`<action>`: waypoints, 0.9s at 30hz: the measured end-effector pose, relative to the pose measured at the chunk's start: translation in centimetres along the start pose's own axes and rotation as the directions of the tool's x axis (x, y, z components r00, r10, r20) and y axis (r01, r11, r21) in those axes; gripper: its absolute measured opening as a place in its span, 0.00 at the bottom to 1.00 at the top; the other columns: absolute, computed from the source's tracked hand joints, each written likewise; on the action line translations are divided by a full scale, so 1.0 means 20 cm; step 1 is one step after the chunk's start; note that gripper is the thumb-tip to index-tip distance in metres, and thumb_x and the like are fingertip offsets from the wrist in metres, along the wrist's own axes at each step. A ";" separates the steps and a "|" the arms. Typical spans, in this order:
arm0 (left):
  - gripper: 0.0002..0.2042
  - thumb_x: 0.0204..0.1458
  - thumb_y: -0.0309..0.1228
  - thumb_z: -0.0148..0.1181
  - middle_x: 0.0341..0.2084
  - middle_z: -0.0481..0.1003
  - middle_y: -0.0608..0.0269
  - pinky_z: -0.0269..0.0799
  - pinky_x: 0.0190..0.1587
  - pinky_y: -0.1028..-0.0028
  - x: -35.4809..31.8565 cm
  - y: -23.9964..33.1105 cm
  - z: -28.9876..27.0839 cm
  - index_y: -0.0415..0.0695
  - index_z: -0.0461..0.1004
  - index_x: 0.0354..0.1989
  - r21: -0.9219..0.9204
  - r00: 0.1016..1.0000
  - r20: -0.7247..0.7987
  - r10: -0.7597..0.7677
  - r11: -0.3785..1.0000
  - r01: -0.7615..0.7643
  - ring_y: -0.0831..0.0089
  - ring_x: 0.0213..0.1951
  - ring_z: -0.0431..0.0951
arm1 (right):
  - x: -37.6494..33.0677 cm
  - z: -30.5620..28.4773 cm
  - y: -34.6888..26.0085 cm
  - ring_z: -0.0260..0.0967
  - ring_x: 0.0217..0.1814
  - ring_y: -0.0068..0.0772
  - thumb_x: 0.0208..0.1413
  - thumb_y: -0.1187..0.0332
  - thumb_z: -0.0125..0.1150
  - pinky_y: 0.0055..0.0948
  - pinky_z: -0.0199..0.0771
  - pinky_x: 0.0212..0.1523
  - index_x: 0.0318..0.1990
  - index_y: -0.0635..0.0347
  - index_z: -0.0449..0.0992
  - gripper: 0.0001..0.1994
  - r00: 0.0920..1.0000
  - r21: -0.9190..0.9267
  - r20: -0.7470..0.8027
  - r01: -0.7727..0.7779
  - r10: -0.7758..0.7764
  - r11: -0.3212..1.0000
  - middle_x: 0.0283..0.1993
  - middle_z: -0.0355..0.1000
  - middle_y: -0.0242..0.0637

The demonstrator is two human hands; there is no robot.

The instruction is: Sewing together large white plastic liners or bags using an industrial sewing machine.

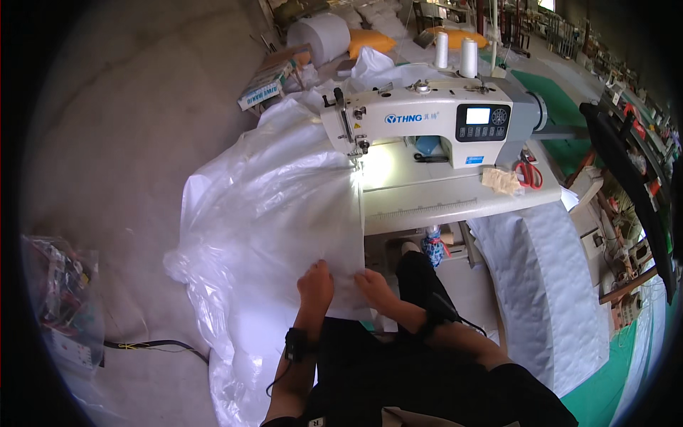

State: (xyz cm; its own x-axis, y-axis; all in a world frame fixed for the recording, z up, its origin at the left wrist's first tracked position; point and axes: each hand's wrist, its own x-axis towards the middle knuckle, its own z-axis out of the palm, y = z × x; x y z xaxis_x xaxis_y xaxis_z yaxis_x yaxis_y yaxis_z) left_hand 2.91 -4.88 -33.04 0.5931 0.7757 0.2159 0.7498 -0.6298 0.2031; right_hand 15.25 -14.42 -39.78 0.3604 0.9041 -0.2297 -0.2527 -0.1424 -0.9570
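Note:
A large sheet of white, translucent plastic (284,188) drapes over the left side of the sewing table and down toward my lap. Its right edge runs straight up to the needle area of a white industrial sewing machine (420,114), where a lamp glows. My left hand (316,285) is closed on the sheet, with the fingers curled. To its right, my right hand (373,288) pinches the sheet close to that right edge. Both hands are well below the needle, nearer to me than the table edge.
Red-handled scissors (530,176) and a beige scrap (501,181) lie on the table's right end. Two white thread cones (468,58) stand behind the machine. Quilted white material (544,285) hangs at the right. A clear bag (64,285) and a black cable (160,344) are on the left floor.

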 end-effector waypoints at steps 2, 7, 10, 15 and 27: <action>0.07 0.53 0.32 0.55 0.28 0.76 0.48 0.71 0.39 0.52 0.01 0.02 -0.01 0.41 0.72 0.35 -0.113 0.995 0.098 0.018 0.994 -0.007 0.45 0.35 0.77 | -0.01 -0.01 -0.05 0.69 0.36 0.21 0.63 0.63 0.49 0.25 0.71 0.37 0.46 0.63 0.74 0.13 0.992 -0.203 -0.007 0.123 -0.127 0.972 0.34 0.71 0.32; 0.08 0.53 0.33 0.53 0.25 0.76 0.45 0.71 0.37 0.50 -0.04 0.10 -0.07 0.42 0.71 0.33 -0.364 0.961 0.167 0.222 0.919 -0.150 0.44 0.32 0.78 | 0.02 -0.07 -0.17 0.68 0.34 0.22 0.64 0.59 0.49 0.26 0.70 0.36 0.43 0.63 0.73 0.15 0.987 -0.031 -0.003 -0.159 0.159 0.987 0.33 0.71 0.32; 0.08 0.53 0.33 0.53 0.26 0.76 0.45 0.72 0.37 0.52 -0.02 0.18 -0.10 0.42 0.72 0.33 -0.295 0.930 0.232 0.286 0.931 -0.213 0.45 0.33 0.78 | 0.14 -0.08 -0.21 0.72 0.37 0.30 0.63 0.59 0.52 0.31 0.70 0.38 0.43 0.64 0.72 0.15 0.972 -0.171 -0.126 0.173 -0.196 0.970 0.33 0.72 0.39; 0.09 0.53 0.34 0.55 0.25 0.76 0.48 0.74 0.37 0.56 -0.03 0.23 -0.17 0.41 0.75 0.36 -0.357 0.916 0.224 0.334 0.902 -0.241 0.47 0.33 0.78 | 0.20 -0.05 -0.22 0.75 0.33 0.53 0.60 0.67 0.47 0.47 0.73 0.36 0.62 0.65 0.60 0.22 0.893 -0.538 -0.209 0.235 -0.398 0.810 0.32 0.75 0.55; 0.21 0.54 0.34 0.62 0.53 0.71 0.44 0.66 0.55 0.55 0.23 -0.55 -0.12 0.38 0.72 0.54 -0.098 0.918 -0.396 0.011 0.994 -0.055 0.45 0.54 0.70 | 0.28 -0.09 -0.45 0.78 0.28 0.44 0.53 0.69 0.55 0.40 0.76 0.28 0.64 0.76 0.58 0.31 0.942 -0.985 0.032 0.086 -0.334 0.147 0.26 0.77 0.45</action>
State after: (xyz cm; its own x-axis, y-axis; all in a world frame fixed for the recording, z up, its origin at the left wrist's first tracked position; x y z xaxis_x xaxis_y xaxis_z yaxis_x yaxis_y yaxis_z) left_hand -3.29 5.51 -31.92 0.4367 0.6886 0.5789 0.6838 -0.6722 0.2837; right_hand 21.12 -8.78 -32.76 0.3948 0.9123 0.1086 0.8786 -0.3404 -0.3350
